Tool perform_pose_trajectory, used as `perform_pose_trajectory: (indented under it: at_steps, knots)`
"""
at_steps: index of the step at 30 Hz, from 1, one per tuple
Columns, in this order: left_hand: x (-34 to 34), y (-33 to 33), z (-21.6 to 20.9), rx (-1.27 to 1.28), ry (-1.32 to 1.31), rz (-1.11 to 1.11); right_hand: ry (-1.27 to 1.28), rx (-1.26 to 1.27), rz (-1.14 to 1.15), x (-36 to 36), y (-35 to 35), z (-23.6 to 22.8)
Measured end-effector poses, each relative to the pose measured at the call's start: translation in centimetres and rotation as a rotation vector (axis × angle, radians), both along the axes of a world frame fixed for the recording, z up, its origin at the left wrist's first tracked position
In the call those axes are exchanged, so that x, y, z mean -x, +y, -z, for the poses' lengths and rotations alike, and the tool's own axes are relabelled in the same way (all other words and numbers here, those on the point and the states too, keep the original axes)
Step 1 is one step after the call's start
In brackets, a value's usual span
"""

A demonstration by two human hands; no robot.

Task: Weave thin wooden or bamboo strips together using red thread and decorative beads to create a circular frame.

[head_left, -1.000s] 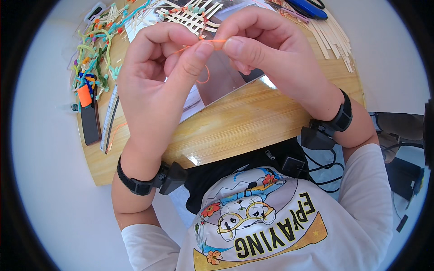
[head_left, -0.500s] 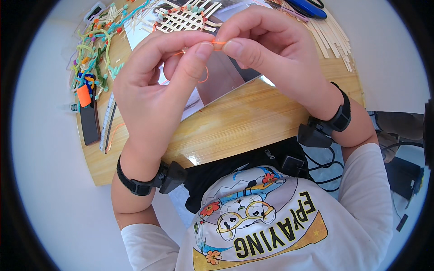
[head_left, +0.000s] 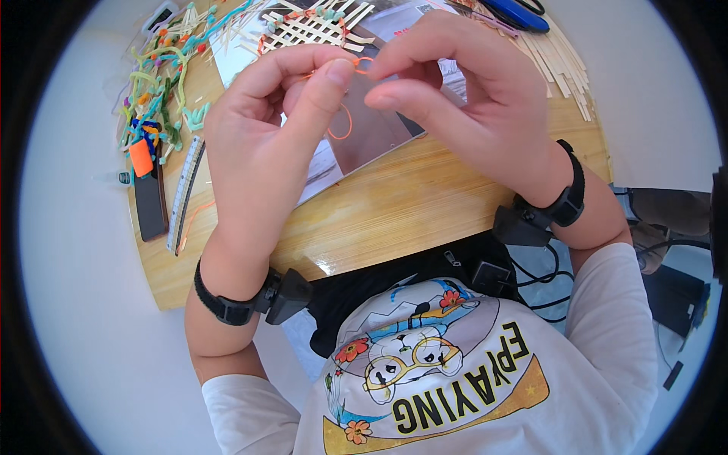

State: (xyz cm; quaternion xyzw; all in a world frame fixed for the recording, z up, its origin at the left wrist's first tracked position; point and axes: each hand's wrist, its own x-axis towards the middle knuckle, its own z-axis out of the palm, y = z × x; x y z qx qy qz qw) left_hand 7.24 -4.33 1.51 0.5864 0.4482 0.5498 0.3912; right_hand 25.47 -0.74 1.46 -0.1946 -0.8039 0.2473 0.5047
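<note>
Between the thumb and index finger of my left hand (head_left: 277, 133) a thin orange cord (head_left: 350, 123) is pinched. A small loop of it stands out past the fingertips, and a longer curve hangs below them. My right hand (head_left: 485, 114) is beside it with thumb and index finger apart; the index fingertip is at the small loop, perhaps touching it. Behind the hands lies a woven lattice of pale flat strips (head_left: 307, 34), edged with orange and green beads or wrapping. It rests on a printed glossy sheet (head_left: 368, 144), partly covered by my hands.
On the left lie a heap of coloured fuzzy stems (head_left: 168, 106), an orange block (head_left: 142, 158), a dark phone (head_left: 152, 205) and a clear ruler (head_left: 184, 199). Loose pale strips (head_left: 563, 72) and a blue-handled tool (head_left: 520, 15) are at the far right of the wooden table (head_left: 394, 205).
My right thumb and index finger have come apart and let go of the cord. A small loop now shows at my left fingertips, where both hands had pinched it. My left hand shifted slightly.
</note>
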Motion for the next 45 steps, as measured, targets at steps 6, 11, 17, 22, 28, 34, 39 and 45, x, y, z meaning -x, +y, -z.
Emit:
perform_pose_trajectory:
  at_steps: [6, 11, 17, 22, 28, 34, 39, 45]
  knots:
    - [0.1, 0.1, 0.3, -0.04, 0.026, -0.005, -0.131, 0.109, 0.082, -0.2, -0.1, -0.5]
    - [-0.3, -0.1, 0.0, -0.004, 0.017, -0.002, -0.224, 0.142, 0.104, -0.1, -0.3, -1.2]
    - [-0.5, -0.1, 0.1, 0.029, 0.001, 0.008, -0.014, -0.227, 0.219, 0.4, 0.1, 0.6]
    - [-0.3, -0.1, 0.2, 0.059, 0.009, 0.019, -0.128, -0.153, 0.262, 0.5, -0.3, 0.2]
    - [0.4, 0.7, 0.2, 0.014, 0.054, -0.096, -0.135, 0.168, 0.166, -0.5, 0.1, -1.2]
    - [0.3, 0.8, -0.2, 0.02, 0.018, -0.122, -0.085, 0.268, 0.073, -1.0, 1.1, -0.5]
    - [0.7, 1.0, 0.0, -0.01, 0.096, -0.141, 0.037, 0.394, 0.114, -0.1, 1.3, -0.7]
    - [0.6, 0.7, 0.2, -0.005, 0.153, -0.125, -0.041, 0.651, 0.087, -0.7, 1.4, -2.3]
